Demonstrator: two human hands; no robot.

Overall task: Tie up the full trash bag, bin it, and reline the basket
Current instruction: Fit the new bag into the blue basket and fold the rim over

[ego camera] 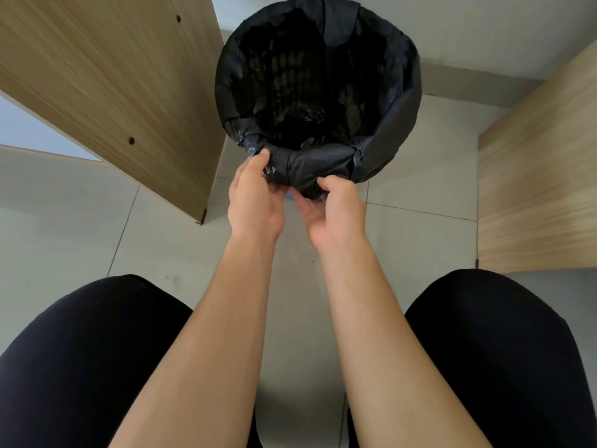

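A round basket stands on the tiled floor ahead of me, lined with a black trash bag [326,163] folded over its rim. The mesh wall of the basket [290,69] shows faintly through the liner inside. My left hand [255,195] grips the folded bag edge at the near rim, thumb on top. My right hand [332,205] pinches the gathered plastic just below the near rim, fingers curled under it. A bit of blue shows between my hands, under the bag.
A wooden desk panel [129,92] stands close on the left of the basket, and another wooden panel [542,189] on the right. Grey floor tiles [420,237] lie around it. My knees in black trousers [97,367] fill the lower corners.
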